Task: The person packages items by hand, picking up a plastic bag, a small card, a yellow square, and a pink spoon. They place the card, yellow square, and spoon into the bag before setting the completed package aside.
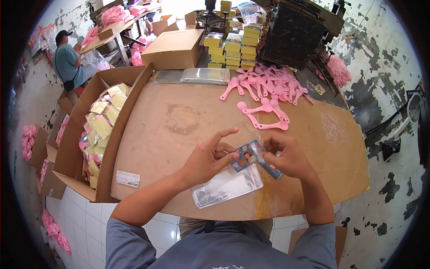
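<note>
A blue printed card is pinched between the thumb and fingers of my left hand, whose index finger sticks out. At the card's right end, my right hand is closed on what looks like a clear plastic bag; its fingertips partly hide it. Beneath my right hand lie more blue cards, mostly covered. A stack of flat clear plastic bags rests on the cardboard-covered table just below both hands. Beyond the hands, several pink spoons lie loose, with a larger heap of pink spoons behind them.
On the left stands an open carton filled with packed cards and pink pieces. At the back are a closed box, clear sleeves, yellow-edged card stacks and a black machine. A person sits at the far left.
</note>
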The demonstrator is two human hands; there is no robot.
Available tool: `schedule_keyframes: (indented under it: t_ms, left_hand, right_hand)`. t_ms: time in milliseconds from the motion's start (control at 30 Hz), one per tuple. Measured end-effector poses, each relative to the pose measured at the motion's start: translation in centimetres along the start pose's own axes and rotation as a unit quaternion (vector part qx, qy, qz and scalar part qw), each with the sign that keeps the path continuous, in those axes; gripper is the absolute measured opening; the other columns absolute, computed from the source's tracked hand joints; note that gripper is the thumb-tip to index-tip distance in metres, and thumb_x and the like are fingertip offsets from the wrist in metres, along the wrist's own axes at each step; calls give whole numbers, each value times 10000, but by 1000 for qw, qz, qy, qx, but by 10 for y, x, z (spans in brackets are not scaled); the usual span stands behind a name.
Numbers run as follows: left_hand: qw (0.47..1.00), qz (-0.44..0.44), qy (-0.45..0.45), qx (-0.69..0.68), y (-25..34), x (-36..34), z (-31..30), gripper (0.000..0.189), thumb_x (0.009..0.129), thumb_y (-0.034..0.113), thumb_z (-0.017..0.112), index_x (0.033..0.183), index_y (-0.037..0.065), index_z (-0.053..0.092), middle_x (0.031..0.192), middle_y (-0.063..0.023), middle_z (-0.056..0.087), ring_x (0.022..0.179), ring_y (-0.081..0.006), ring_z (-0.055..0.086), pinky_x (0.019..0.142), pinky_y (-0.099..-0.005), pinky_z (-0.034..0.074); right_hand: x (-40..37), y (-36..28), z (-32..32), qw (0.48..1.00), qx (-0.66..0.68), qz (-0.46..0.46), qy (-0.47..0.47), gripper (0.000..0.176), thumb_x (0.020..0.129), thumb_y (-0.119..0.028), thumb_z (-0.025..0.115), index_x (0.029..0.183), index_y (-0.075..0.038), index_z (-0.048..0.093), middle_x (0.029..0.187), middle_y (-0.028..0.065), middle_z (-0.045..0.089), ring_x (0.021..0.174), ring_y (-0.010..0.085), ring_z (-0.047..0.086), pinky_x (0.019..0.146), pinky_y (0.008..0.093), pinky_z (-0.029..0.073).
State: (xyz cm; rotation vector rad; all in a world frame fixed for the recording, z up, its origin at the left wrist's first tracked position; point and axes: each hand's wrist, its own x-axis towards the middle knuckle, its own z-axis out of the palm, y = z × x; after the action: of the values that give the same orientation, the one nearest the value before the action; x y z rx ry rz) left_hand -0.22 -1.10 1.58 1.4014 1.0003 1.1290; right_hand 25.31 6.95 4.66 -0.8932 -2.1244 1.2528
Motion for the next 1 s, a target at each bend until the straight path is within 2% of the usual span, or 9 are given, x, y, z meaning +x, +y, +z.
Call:
schedule_keyframes:
  t_ms: [200, 300, 400, 500, 600, 700, 800, 900, 1000]
  left_hand:
    - [992, -7, -22, 122, 4, 0, -1, 593, 996, 47, 689, 1528, 58, 427, 1013, -91, 763, 935, -99, 702, 840, -269, 570]
    - [994, -28, -26, 98, 1, 2, -4, 592, 995, 53, 688, 1528, 67, 431, 989, -91, 766, 915, -88, 695, 833, -267, 560]
    - [992, -29, -35, 118, -4, 3, -5, 573, 1004, 64, 682, 1523, 65, 438, 989, -89, 765, 905, -81, 691, 822, -259, 554]
    - [995, -44, -30, 81, -3, 4, -3, 544, 1019, 73, 669, 1515, 58, 447, 1002, -84, 762, 900, -75, 687, 807, -254, 552]
    - [999, -43, -18, 18, -4, 5, -4, 511, 1030, 76, 655, 1501, 42, 459, 1022, -86, 756, 900, -73, 683, 791, -254, 556]
    - [999, -38, -14, -20, -6, 7, -7, 499, 1030, 81, 658, 1488, 21, 468, 1036, -95, 751, 906, -77, 680, 783, -251, 556]
    - [997, -36, -13, -66, -8, 8, -9, 502, 1024, 83, 670, 1479, 4, 473, 1042, -100, 747, 922, -83, 683, 789, -246, 558]
    - [995, -37, -15, -90, -5, 7, -5, 503, 1018, 81, 679, 1472, -1, 481, 1048, -100, 746, 943, -90, 688, 804, -247, 565]
    - [997, -36, -28, -67, -3, 6, -3, 508, 1018, 76, 673, 1480, 7, 474, 1089, -102, 744, 955, -87, 688, 810, -250, 568]
  right_hand:
    - [7, 5, 22, 997, 68, 8, 43, 126, 914, -37, 753, 1032, -32, 710, 869, -12, 688, 729, 34, 598, 609, 227, 460]
    - [6, -5, 20, 996, -51, -57, 36, 112, 925, -58, 750, 1029, -29, 722, 916, 27, 705, 794, 94, 634, 665, 252, 492]
    - [11, 4, 14, 980, -101, -162, -55, 114, 950, -100, 721, 1033, -24, 730, 1039, 74, 714, 916, 182, 660, 791, 314, 520]
    - [28, 28, -12, 982, -113, -143, -42, 146, 949, -115, 689, 1060, -31, 731, 1105, 96, 696, 1009, 261, 656, 904, 391, 513]
    - [44, 63, -37, 896, -397, -162, 116, 187, 927, -90, 663, 1097, -46, 730, 1115, 100, 692, 1022, 295, 659, 934, 434, 508]
    - [41, 72, -42, 897, -420, -114, 75, 234, 896, -41, 648, 1119, -45, 722, 1105, 106, 690, 1030, 316, 650, 937, 448, 513]
    - [37, 55, -40, 939, -335, -48, 68, 238, 901, 6, 696, 1132, -45, 710, 1037, 77, 644, 917, 206, 655, 830, 337, 541]
    - [32, 17, -24, 998, -45, -16, 52, 344, 900, 21, 729, 1230, -34, 649, 1030, 45, 609, 890, 117, 643, 790, 280, 537]
    - [33, -4, -7, 986, 129, -71, 73, 483, 891, 6, 764, 1326, -20, 556, 1051, 41, 597, 882, 101, 664, 748, 248, 538]
